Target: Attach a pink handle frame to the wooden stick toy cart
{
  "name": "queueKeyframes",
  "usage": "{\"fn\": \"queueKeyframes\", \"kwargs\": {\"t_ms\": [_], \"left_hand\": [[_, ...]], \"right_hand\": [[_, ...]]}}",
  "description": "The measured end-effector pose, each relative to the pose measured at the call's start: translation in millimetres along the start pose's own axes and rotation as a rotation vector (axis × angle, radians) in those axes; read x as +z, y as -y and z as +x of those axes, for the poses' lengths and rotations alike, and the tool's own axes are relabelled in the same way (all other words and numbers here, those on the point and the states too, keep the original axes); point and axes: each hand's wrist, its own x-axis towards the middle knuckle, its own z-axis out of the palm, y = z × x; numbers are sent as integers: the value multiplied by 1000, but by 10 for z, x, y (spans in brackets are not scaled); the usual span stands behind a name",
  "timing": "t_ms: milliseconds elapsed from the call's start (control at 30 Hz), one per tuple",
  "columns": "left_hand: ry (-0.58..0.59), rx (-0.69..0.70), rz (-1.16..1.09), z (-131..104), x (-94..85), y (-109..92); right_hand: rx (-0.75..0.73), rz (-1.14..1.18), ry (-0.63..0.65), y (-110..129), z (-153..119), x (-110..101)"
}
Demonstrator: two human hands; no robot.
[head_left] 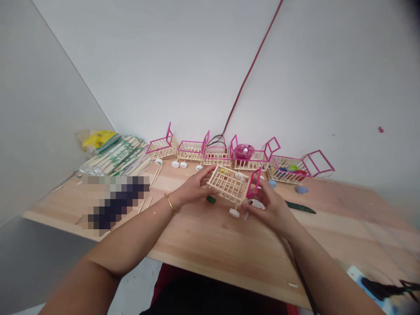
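While five similar carts (190,151) line the counter (210,238) behind, our left grip (194,188) and right grip (271,205) clasp a miniature shopping cart (229,185) mid-frame.

Bundled sticks (120,155) and small stick carts (227,187) suggest a craft workshop.

Soft, even light fills the wall (164,65); faint shadows fall on the desk (197,240), partly pixelated at left. Outer edges blur; the upper right corner darkens.

Cart (229,185) pale cream, handle (250,188) magenta; bracelet (169,204) gold.
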Motion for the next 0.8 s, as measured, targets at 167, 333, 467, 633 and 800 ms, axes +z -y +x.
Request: {"fn": "queueKeyframes", "kwargs": {"t_ms": [167,333,467,633,800], "left_hand": [[-248,-23,74,48,-27,30],[-486,-49,272,86,-123,58],[-409,-64,50,101,-161,51],[-381,7,-56,90,-137,16],[-471,37,36,81,-145,4]], "right_hand": [[-63,-122,20,-8,6,-5],[-106,-135,97,22,-33,29],[-78,-136,252,43,-94,65],[-121,-187,361,46,-112,69],[-174,-500,274,-7,-59,10]]}}
